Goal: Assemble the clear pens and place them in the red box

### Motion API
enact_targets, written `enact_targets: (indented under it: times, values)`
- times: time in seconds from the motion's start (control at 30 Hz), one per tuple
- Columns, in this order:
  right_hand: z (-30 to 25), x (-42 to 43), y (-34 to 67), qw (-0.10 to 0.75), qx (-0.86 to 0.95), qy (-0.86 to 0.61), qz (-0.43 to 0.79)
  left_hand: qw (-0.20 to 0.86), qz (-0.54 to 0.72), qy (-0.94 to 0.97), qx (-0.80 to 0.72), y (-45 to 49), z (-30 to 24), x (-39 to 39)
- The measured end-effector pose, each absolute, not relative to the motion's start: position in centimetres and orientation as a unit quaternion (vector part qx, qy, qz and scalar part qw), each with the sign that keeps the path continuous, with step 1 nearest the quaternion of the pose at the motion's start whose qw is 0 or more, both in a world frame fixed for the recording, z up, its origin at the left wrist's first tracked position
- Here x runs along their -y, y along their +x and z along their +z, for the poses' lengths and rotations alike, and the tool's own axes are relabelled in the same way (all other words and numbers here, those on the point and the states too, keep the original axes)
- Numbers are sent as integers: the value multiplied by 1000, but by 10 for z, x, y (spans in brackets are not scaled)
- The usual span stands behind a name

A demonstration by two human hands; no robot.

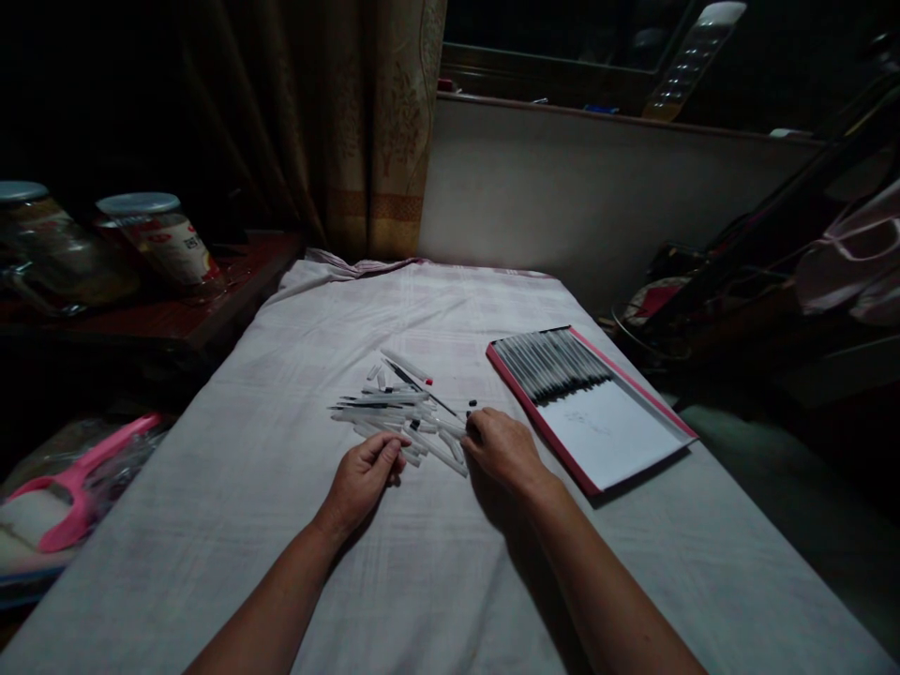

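Many pen parts (385, 397) lie on pale cloth (400, 572), a curtain (352, 122) behind.

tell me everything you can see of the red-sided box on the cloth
The red-sided box is shallow and open, perhaps cardboard, with a white base bearing faint grey marks. It lies flat and askew on the pale cloth, right of the loose pen parts. A row of translucent pens, dark ends toward the person, fills its far part. Neither the left hand nor the right hand touches it.

Two lidded jars (177, 246) stand left of a patterned curtain (383, 122)
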State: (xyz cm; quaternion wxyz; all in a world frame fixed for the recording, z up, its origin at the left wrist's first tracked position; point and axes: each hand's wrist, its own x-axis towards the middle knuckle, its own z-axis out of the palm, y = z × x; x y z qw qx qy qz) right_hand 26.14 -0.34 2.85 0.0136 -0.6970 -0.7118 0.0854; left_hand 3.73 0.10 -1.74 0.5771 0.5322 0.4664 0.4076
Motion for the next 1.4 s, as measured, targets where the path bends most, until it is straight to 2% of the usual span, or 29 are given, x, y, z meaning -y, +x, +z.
enact_targets:
  times: [0.1, 0.3, 0.4, 0.53, 0.6, 0.83, 0.93, 1.07, 1.13, 1.17, 1.3, 1.33, 1.4]
  values:
    - [32, 8, 261, 30, 720, -688, 83, 529, 410, 573, -473, 35, -19, 0]
    - [37, 26, 245, 91, 791, -596, 106, 200, 409, 796, -398, 36, -15, 9]
    - [35, 27, 239, 136, 811, -552, 134, 123, 356, 844, -381, 37, -15, 12]
    - [37, 10, 253, 205, 775, -574, 168, 106, 352, 830, -420, 30, -20, 7]
    - [40, -2, 263, 210, 742, -618, 153, 119, 375, 797, -459, 25, -23, 2]
    - [38, -29, 258, -5, 730, -681, 58, 178, 405, 742, -504, 21, -27, -3]
    - [36, -34, 249, -27, 727, -685, 47, 164, 431, 738, -493, 22, -27, -4]
    - [40, -31, 251, -14, 709, -704, 38, 190, 434, 721, -505, 21, -26, -6]
    - [41, -24, 260, 47, 685, -724, 63, 215, 432, 711, -511, 20, -26, -7]
    - [41, -20, 265, 109, 670, -729, 92, 224, 434, 706, -513, 20, -26, -7]
    - [40, -3, 282, 440, 555, -657, 260, 237, 449, 692, -513, 18, -29, -9]
    - [40, 1, 284, 491, 520, -633, 295, 236, 452, 690, -515, 18, -30, -10]
    - [45, 7, 285, 537, 477, -604, 345, 233, 454, 686, -518, 18, -31, -11]
